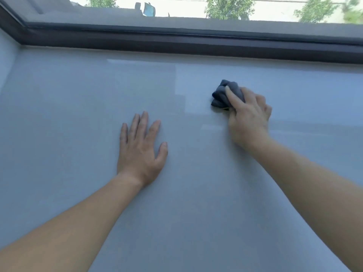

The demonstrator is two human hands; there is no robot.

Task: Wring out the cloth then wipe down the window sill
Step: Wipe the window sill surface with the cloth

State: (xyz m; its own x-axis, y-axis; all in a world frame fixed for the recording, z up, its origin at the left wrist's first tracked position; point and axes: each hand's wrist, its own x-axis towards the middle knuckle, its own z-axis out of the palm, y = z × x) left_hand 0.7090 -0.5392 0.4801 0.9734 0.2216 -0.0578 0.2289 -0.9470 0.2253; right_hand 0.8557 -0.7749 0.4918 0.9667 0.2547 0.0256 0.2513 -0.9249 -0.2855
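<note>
A wide, pale grey window sill point(78, 99) fills most of the view. A small dark blue-grey cloth point(221, 95), bunched up, lies on it right of centre. My right hand point(248, 116) grips the cloth from behind, its fingers curled over the bundle and pressing it onto the sill. My left hand point(140, 150) rests flat on the sill, fingers straight and slightly spread, holding nothing. It lies to the left of the cloth and nearer to me. A glossy streak shows on the sill left of the cloth.
A dark window frame point(176, 42) runs along the sill's far edge, with the glass above it showing trees and a vehicle outside. A pale side wall point(5, 61) bounds the sill at far left.
</note>
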